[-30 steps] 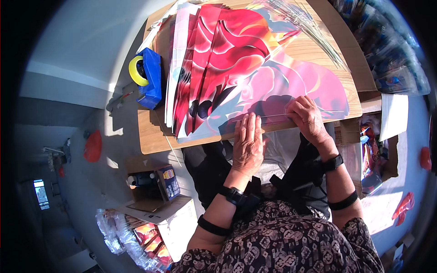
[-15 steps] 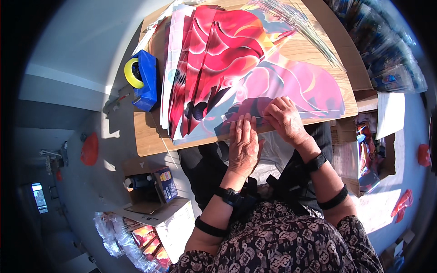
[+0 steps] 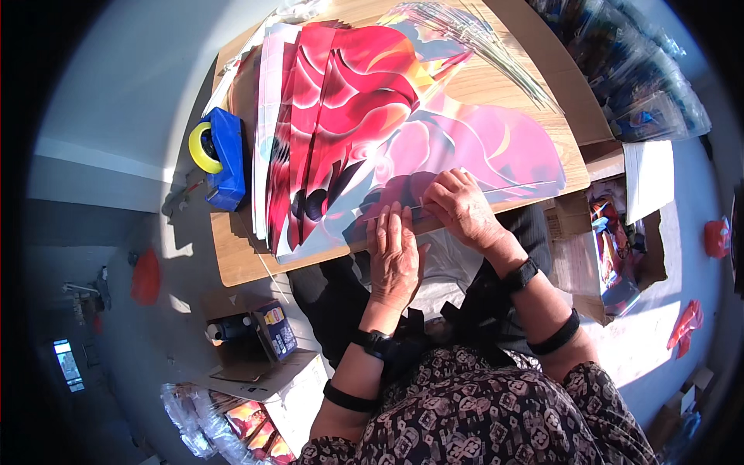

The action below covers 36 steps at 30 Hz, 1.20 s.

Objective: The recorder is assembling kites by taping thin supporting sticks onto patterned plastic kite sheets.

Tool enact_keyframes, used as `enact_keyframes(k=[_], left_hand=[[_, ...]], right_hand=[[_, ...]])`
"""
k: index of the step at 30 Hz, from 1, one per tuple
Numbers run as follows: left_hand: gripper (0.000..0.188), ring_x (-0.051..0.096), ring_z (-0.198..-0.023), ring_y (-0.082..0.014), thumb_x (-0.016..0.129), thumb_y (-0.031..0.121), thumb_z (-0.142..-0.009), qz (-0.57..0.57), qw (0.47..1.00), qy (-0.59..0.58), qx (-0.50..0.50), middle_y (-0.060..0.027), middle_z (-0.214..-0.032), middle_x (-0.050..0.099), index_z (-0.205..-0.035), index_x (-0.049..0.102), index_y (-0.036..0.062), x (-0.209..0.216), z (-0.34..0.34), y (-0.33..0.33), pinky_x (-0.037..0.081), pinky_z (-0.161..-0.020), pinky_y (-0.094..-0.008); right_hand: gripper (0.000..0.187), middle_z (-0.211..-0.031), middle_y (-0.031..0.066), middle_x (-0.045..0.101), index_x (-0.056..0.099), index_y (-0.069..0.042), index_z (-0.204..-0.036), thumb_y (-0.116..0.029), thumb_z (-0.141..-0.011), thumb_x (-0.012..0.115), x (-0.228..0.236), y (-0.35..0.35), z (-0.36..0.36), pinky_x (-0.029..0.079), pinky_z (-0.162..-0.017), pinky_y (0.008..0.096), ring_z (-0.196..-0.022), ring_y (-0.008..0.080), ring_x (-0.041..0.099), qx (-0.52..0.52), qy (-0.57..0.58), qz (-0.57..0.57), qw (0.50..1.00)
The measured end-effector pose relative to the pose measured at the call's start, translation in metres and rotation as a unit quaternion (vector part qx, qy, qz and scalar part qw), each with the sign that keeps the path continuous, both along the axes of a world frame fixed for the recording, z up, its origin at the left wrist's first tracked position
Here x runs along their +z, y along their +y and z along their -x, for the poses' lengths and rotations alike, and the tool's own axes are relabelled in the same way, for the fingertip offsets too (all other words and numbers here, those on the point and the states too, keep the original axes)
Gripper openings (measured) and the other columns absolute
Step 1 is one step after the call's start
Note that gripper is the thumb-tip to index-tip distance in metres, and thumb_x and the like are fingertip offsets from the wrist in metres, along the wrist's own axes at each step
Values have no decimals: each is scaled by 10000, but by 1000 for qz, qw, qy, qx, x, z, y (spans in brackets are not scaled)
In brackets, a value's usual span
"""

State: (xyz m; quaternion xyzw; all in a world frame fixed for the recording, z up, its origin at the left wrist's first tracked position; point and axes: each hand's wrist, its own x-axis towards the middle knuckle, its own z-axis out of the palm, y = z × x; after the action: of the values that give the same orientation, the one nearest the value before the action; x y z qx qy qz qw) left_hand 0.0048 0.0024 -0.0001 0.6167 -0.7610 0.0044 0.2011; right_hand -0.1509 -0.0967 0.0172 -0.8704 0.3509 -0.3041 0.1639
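A pale pink and grey printed sheet (image 3: 504,147) lies face up on a wooden table (image 3: 232,260), its near edge along the table's front. A thin straight stick (image 3: 515,187) runs along that edge. My left hand (image 3: 397,252) rests flat on the edge with its fingers stretched forward and side by side. Just to its right, my right hand (image 3: 459,208) has its fingers curled and pinched at the same edge, beside the stick. What lies under these fingertips is hidden. A stack of brighter red printed sheets (image 3: 353,93) overlaps the sheet's left part.
A blue tape dispenser (image 3: 226,159) with a yellow roll stands at the table's left edge. Several thin sticks (image 3: 504,58) lie at the far right. Open cardboard boxes (image 3: 655,252) flank the table, and plastic-wrapped packs (image 3: 635,77) are piled at the upper right.
The whole view has shifted, with the table now further left in the picture. Both hands stay at the sheet's near edge, with their poses much the same.
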Motion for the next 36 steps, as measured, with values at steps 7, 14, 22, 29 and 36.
enact_keyframes(k=[7,14,22,29,36], left_hand=[[687,347,-1292,-368,688,223,-800,-7,1000,-14,1,-197,-1398,356,-1342,388,-74,1,2,0,262,-1102,-514],[696,319,-1313,-398,668,219,-818,-3,1000,-3,1,-202,-1416,339,-1359,351,-84,1,1,1,228,-1109,-543],[693,337,-1306,-376,645,280,-846,-1,1000,-18,2,-194,-1403,346,-1361,356,-81,-1,2,0,228,-1105,-562],[690,322,-1310,-396,657,234,-827,-4,1000,-2,5,-206,-1420,330,-1363,350,-73,1,3,2,231,-1105,-551],[719,279,-1334,-433,686,133,-788,-4,997,77,17,-221,-1437,308,-1389,328,-36,20,-3,7,243,-1101,-538]], right_hand=[[126,-852,48,561,591,-94,-857,-143,-777,676,-2,1,2,426,-805,386,-834,264,541,-23,-16,10,1000],[122,-852,61,535,570,-110,-852,-200,-780,612,-6,0,3,414,-769,385,-828,257,528,-20,-16,16,1000],[114,-859,46,546,583,-113,-857,-177,-778,633,-6,0,5,429,-770,381,-835,254,533,-27,-10,14,1000],[111,-853,55,535,582,-120,-851,-198,-779,617,-4,1,5,419,-769,383,-837,253,528,-22,-23,16,999],[141,-865,46,555,588,-101,-848,-152,-768,692,-1,1,6,431,-802,376,-848,258,540,-15,-18,-2,1000]])
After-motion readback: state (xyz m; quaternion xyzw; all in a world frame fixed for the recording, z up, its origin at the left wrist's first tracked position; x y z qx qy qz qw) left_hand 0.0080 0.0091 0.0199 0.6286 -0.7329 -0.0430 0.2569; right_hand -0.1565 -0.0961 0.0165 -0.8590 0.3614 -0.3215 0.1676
